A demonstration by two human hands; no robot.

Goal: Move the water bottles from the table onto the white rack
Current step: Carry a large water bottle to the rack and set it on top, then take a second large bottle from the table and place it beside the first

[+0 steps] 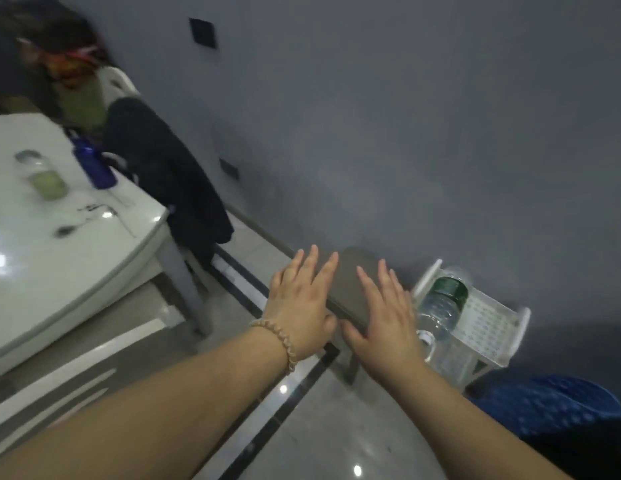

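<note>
table (77,271): white and glossy, at the left, with two bottles standing on it.
clear bottle (42,178): grey lid, pale yellow-green liquid; it stood well in from the table's far edge, left of the blue one.
blue bottle (94,164): stood close to the table's far edge, toward its right corner.
dark garment (170,168): hung just past that corner of the table.
left hand (298,299): palm down, fingers straight and spread apart, holding nothing; a bracelet (278,341) sat on the wrist.
grey stool (354,289): lay under both hands; whether they touched its top I could not tell.
right hand (385,320): palm down beside the left, fingers straight and apart, empty.
green-capped bottle (440,303): clear, blurred; it seemed to stand on the rack's top shelf at its left edge.
white rack (486,323): perforated shelf, against the wall, just right of the stool.
blue object (551,407): textured, on the floor by the rack's near right corner.
</note>
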